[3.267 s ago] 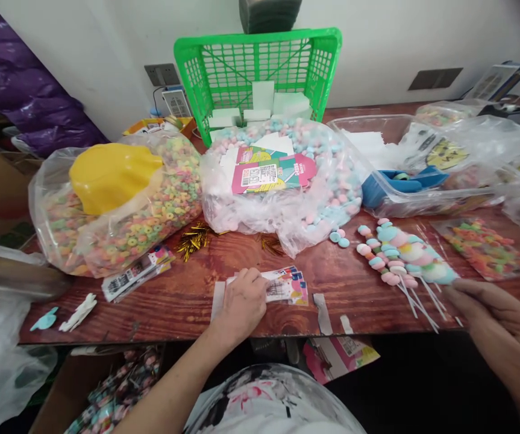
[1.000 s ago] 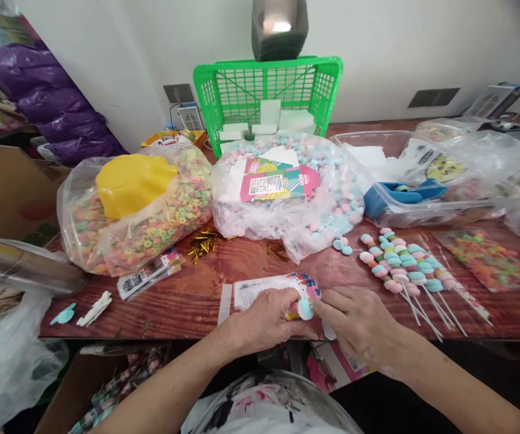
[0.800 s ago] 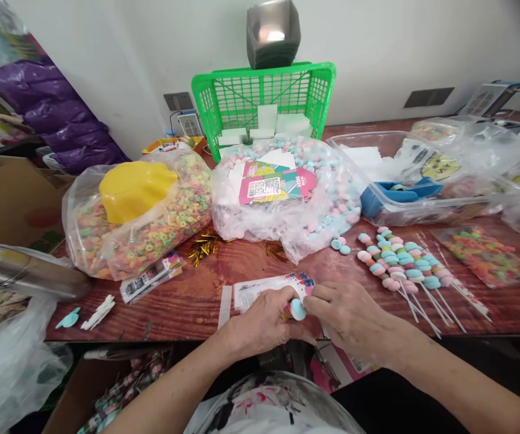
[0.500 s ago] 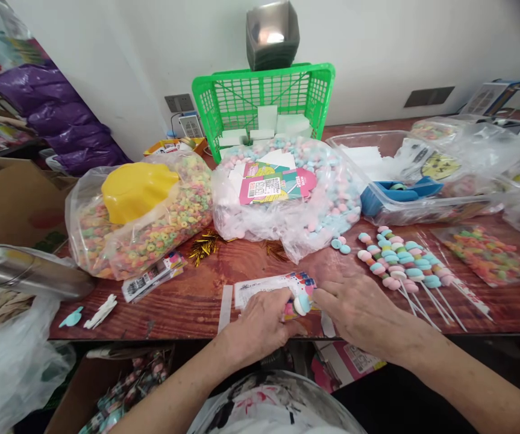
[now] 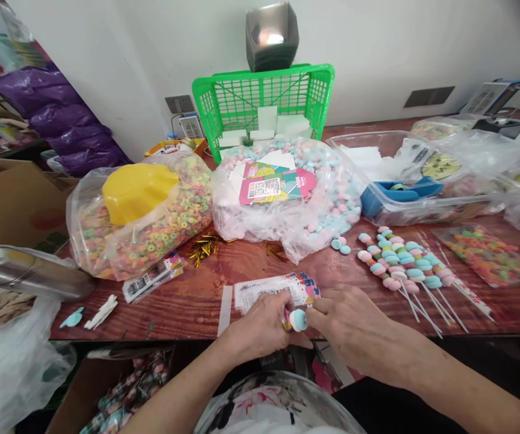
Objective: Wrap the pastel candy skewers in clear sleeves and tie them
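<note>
Most of the candy skewer (image 5: 299, 320) hidden — the left hand (image 5: 260, 319) is closed around it, fingers curled, only the blue-and-white end and a bit of colour showing. It sits just over the near edge of the desk (image 5: 182, 316). Right hand (image 5: 350, 325) close by, fingers bent, tips at the blue end; cannot tell whether they pinch it. Printed sleeves (image 5: 255, 293) lie flat behind the left hand, partly covered, print too blurred to read. Metal flask (image 5: 34, 272) cut off at the left edge.

Containers: clear bag (image 5: 187, 211) of small coloured rings, yellow bowl (image 5: 137, 193) on top. Middle bag (image 5: 343, 193) of pink and blue candies, printed cards (image 5: 269, 185) lying over it. Behind, a green basket (image 5: 331, 78) with white blocks (image 5: 267, 117). To the right, a clear tub (image 5: 426, 212) with a blue scoop (image 5: 404, 190) inside; its other contents hard to sort out. Flat packet (image 5: 490, 256) of gummies, near a group of finished skewers (image 5: 395, 262), sticks toward the person. Below the desk, a carton (image 5: 76, 392) of candy — partly out of frame. 3 loose candies (image 5: 341, 245) beside the middle bag.
</note>
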Motion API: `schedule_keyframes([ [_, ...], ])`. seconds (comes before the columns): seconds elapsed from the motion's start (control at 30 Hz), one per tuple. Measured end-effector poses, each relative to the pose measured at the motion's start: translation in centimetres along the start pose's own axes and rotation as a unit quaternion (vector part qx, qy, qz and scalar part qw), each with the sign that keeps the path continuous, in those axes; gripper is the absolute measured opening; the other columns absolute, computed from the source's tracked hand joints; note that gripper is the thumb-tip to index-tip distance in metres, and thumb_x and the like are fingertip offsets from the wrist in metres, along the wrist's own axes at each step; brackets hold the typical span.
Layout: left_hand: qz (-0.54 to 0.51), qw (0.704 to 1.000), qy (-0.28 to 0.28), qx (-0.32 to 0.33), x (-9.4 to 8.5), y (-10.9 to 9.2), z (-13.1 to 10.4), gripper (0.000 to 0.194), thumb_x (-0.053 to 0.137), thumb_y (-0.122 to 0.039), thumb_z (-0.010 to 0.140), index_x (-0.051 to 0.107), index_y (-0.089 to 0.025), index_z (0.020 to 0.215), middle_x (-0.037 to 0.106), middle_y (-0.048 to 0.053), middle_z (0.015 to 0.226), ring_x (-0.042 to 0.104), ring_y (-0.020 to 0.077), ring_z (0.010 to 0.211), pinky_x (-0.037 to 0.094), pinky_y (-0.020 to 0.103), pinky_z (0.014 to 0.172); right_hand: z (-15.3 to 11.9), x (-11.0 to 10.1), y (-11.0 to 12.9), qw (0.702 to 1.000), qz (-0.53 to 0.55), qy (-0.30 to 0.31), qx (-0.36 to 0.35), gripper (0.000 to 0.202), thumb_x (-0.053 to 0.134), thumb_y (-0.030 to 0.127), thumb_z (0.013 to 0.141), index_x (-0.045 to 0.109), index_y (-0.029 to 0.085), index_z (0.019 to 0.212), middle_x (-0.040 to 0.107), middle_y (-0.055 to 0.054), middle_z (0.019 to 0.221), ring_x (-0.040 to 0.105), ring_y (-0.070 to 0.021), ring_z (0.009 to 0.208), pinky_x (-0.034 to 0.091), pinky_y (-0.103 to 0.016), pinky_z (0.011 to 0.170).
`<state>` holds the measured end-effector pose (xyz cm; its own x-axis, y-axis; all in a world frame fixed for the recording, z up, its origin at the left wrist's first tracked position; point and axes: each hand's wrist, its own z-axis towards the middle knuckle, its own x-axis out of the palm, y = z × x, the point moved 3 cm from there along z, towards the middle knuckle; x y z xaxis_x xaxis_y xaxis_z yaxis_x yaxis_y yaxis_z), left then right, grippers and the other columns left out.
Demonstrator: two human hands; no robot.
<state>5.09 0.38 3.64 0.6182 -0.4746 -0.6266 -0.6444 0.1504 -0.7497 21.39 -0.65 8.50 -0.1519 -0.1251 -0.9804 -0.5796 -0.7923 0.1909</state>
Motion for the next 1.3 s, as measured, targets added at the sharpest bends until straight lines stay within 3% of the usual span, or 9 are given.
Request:
schedule_keyframes([
  [0.17, -0.153, 0.978, 0.127, 0.058, -0.1, -1.0, 0.3, 0.040, 0.081, -0.045, 0.057, 0.059, -0.016, 0.073, 0.046, -0.006, 0.067, 0.041, 0.0101, 0.065, 0.033, 0.021, 0.057, -0.6, -0.5, -0.3, 0.995, -0.029, -0.085, -0.043, 0.013, 0.060, 0.009, 0.082, 0.056, 0.020, 0.084, 0.061, 0.001, 0.081, 0.047, -0.0167, 0.075, 0.026, -0.031, 0.069],
  [0.3, -0.262, 0.938, 0.226, -0.014, 0.5, -1.2, 0.1, 0.049, 0.086, -0.044, 0.046, 0.051, -0.017, 0.068, 0.047, -0.008, 0.059, 0.042, 0.0079, 0.051, 0.036, 0.020, 0.046, -0.4, -1.7, -0.8, 0.982, -0.091, -0.138, -0.090, 0.007, 0.062, 0.015, 0.082, 0.057, 0.019, 0.085, 0.058, -0.001, 0.076, 0.043, -0.0189, 0.074, 0.026, -0.033, 0.066],
  [0.4, -0.311, 0.914, 0.253, -0.066, 1.2, -1.2, 0.0, 0.051, 0.087, -0.044, 0.042, 0.050, -0.017, 0.063, 0.048, -0.008, 0.055, 0.043, 0.0073, 0.044, 0.040, 0.020, 0.040, -0.2, -1.8, -0.8, 0.978, -0.112, -0.141, -0.110, 0.006, 0.061, 0.014, 0.083, 0.058, 0.018, 0.085, 0.057, -0.002, 0.077, 0.042, -0.0190, 0.074, 0.027, -0.033, 0.064],
  [0.57, -0.300, 0.922, 0.231, -0.078, 1.8, -1.2, 0.4, 0.044, 0.084, -0.045, 0.050, 0.055, -0.017, 0.068, 0.045, -0.009, 0.046, 0.037, 0.0065, 0.035, 0.027, 0.019, 0.031, 0.3, -0.2, 0.4, 0.986, -0.109, -0.060, -0.115, 0.008, 0.060, 0.014, 0.082, 0.059, 0.017, 0.090, 0.060, -0.004, 0.083, 0.047, -0.0201, 0.077, 0.031, -0.033, 0.063],
  [0.67, -0.303, 0.928, 0.206, -0.069, 1.9, -0.8, 0.7, 0.045, 0.084, -0.044, 0.053, 0.060, -0.017, 0.079, 0.046, -0.009, 0.049, 0.037, 0.0067, 0.037, 0.027, 0.019, 0.033, 0.4, -0.3, 0.6, 0.994, -0.031, -0.040, -0.098, 0.012, 0.059, 0.012, 0.082, 0.060, 0.017, 0.094, 0.061, -0.005, 0.090, 0.051, -0.0189, 0.081, 0.036, -0.032, 0.067],
  [0.83, -0.303, 0.950, 0.070, -0.004, 0.5, -0.8, 0.5, 0.044, 0.085, -0.037, 0.054, 0.063, -0.015, 0.085, 0.045, -0.008, 0.064, 0.037, 0.0061, 0.056, 0.031, 0.017, 0.050, 0.0, -1.7, -1.9, 0.998, 0.041, -0.053, -0.001, 0.032, 0.046, -0.006, 0.074, 0.059, 0.018, 0.089, 0.060, -0.004, 0.090, 0.053, -0.0174, 0.082, 0.038, -0.029, 0.070],
  [0.97, -0.255, 0.964, 0.075, 0.007, -0.1, -0.6, 0.3, 0.062, 0.085, -0.040, 0.053, 0.062, -0.018, 0.107, 0.046, -0.008, 0.065, 0.039, 0.0082, 0.059, 0.032, 0.018, 0.054, -0.4, -2.4, -2.8, 0.994, -0.013, -0.101, -0.031, 0.038, 0.040, -0.008, 0.067, 0.056, 0.019, 0.089, 0.058, -0.005, 0.089, 0.053, -0.0201, 0.084, 0.037, -0.031, 0.072],
  [1.1, -0.221, 0.973, 0.050, 0.037, 0.1, 0.3, 0.5, 0.033, 0.079, -0.037, 0.064, 0.067, -0.015, 0.085, 0.054, -0.004, 0.071, 0.047, 0.0117, 0.068, 0.036, 0.021, 0.062, -0.6, -2.3, -2.1, 0.986, -0.096, -0.130, -0.040, 0.029, 0.040, -0.005, 0.069, 0.048, 0.020, 0.081, 0.056, -0.003, 0.077, 0.049, -0.0189, 0.068, 0.030, -0.032, 0.063],
  [1.3, 0.032, 0.990, -0.133, 0.010, -0.7, 1.4, 0.4, 0.019, 0.071, -0.032, 0.072, 0.061, -0.016, 0.073, 0.061, -0.001, 0.072, 0.051, 0.0132, 0.065, 0.033, 0.023, 0.060, -1.3, -1.1, -1.9, 0.991, -0.099, -0.089, 0.009, 0.027, 0.045, -0.002, 0.072, 0.044, 0.021, 0.085, 0.057, 0.000, 0.073, 0.051, -0.0174, 0.061, 0.021, -0.032, 0.057],
])
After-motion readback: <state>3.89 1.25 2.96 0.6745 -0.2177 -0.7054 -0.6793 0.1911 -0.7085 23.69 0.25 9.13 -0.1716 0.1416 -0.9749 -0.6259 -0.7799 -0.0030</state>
